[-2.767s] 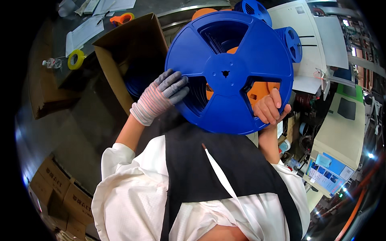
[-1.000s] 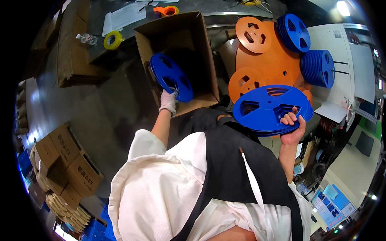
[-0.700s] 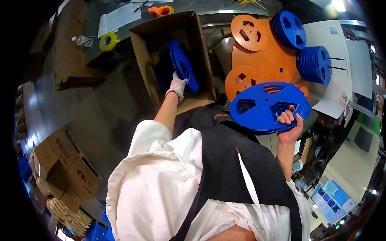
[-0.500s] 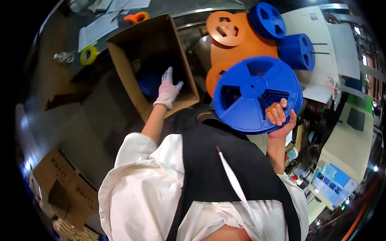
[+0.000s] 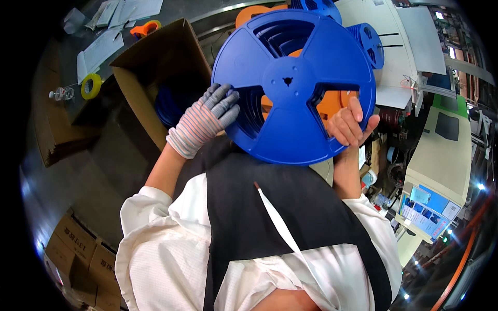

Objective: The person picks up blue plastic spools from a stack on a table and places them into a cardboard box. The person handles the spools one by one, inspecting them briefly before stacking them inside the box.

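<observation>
In front of my chest is a stack of large blue plastic reels (image 5: 290,122), the front one facing me with its wide openings. My bare right hand (image 5: 348,124) grips the stack at its lower right, fingers hooked through an opening and thumb by the rim. My left hand (image 5: 205,116), in a striped grey-tipped glove, has its fingers bent over the left rim. Left of the stack, an open cardboard box (image 5: 137,101) holds more blue reels (image 5: 168,106), partly in shadow.
Behind the stack are orange reels (image 5: 250,14) and further blue reels (image 5: 365,44). A table at the far left carries papers (image 5: 98,54), yellow tape (image 5: 91,86) and an orange tape dispenser (image 5: 145,28). Folded cartons (image 5: 78,249) lie lower left; a beige machine (image 5: 441,155) stands right.
My left hand has come out from over the box to the reels' left rim. The stack has shifted left and up, turned more squarely toward me, and looks larger.
</observation>
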`<state>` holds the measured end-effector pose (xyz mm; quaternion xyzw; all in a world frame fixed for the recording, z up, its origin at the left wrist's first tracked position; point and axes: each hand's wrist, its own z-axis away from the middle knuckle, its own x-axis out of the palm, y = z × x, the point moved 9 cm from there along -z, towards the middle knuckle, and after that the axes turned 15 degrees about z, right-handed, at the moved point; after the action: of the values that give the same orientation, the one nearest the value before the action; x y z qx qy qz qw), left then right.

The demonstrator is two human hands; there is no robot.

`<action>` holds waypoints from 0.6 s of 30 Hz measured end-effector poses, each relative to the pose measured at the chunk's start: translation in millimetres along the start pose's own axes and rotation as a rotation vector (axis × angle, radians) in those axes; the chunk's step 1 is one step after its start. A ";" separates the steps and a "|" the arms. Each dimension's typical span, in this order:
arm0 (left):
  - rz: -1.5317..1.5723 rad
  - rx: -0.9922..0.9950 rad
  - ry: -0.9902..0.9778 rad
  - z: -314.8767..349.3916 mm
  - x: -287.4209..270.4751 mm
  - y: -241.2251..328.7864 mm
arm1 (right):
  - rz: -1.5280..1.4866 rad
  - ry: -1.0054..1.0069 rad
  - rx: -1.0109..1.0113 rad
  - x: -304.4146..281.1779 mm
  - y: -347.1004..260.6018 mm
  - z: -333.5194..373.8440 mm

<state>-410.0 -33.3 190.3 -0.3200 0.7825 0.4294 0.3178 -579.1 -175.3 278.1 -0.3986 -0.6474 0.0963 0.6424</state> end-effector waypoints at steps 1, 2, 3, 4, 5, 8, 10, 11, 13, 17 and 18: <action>0.003 -0.021 0.003 3.9 1.0 -3.6 | -0.012 -0.010 0.014 -1.8 1.6 -2.8; 0.005 -0.042 0.007 7.3 1.0 -5.2 | 0.030 0.043 0.028 -3.9 2.5 -2.4; 0.013 -0.082 0.016 9.1 2.5 -4.5 | 0.073 0.095 0.043 -4.6 2.4 -2.6; 0.137 -0.126 0.040 13.8 0.3 -10.1 | 0.118 0.135 0.055 -7.0 3.2 -8.6; 0.259 -0.171 0.066 20.8 1.0 -14.6 | 0.090 0.122 0.089 -5.9 8.0 -15.0; 1.405 -0.574 0.397 67.4 31.2 -34.2 | 0.406 0.701 0.233 -48.6 4.0 -7.1; 1.862 -0.793 0.511 89.6 50.5 -27.5 | 0.374 0.717 0.255 -71.5 10.1 2.7; 1.940 -0.827 0.594 95.0 50.3 -27.5 | 0.369 0.736 0.264 -80.3 14.0 11.4; 2.053 -0.849 0.816 108.3 51.2 -26.2 | 0.358 0.794 0.288 -89.2 21.4 25.1; 2.264 -0.892 0.995 124.0 56.8 -19.0 | 0.338 0.882 0.269 -99.8 19.0 40.9; 2.260 -0.922 0.999 128.9 57.8 -19.0 | 0.331 0.885 0.269 -100.7 19.3 42.3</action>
<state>-400.9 58.3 81.4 0.3042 0.4318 0.5184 -0.6725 -624.4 -210.5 183.2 -0.4124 -0.2223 0.1011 0.8777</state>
